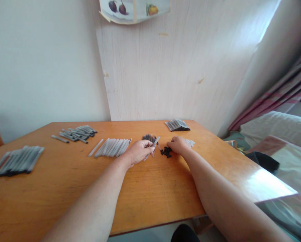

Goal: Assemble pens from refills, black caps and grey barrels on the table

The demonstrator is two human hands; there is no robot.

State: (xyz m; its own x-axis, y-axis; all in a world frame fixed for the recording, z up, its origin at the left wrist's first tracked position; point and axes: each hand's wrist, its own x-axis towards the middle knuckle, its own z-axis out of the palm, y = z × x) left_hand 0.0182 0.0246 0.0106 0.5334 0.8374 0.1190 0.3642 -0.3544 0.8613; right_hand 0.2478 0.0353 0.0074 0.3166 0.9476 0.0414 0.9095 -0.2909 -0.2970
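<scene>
My left hand (pixel 139 152) is closed, thumb and fingers pinching a translucent pen barrel (pixel 156 140) that slants up to the right. More slim pieces show below its fingers; I cannot tell whether they are held too. At the edge of a pile of small black plugs (pixel 166 152), my right hand (pixel 178 145) has its fingers curled down and together, hiding whatever may be in them. Behind the left hand lies a bundle of dark-tipped refills (pixel 149 137). To its left, clear pen barrels (pixel 113 148) lie in a row.
Assembled-looking pens with black ends lie in groups: one stack (pixel 177 125) at the back right, a loose heap (pixel 77 133) at the back left and another row (pixel 17 161) at far left. Clear small pieces (pixel 190 142) lie beyond my right hand on the wooden table (pixel 150 195).
</scene>
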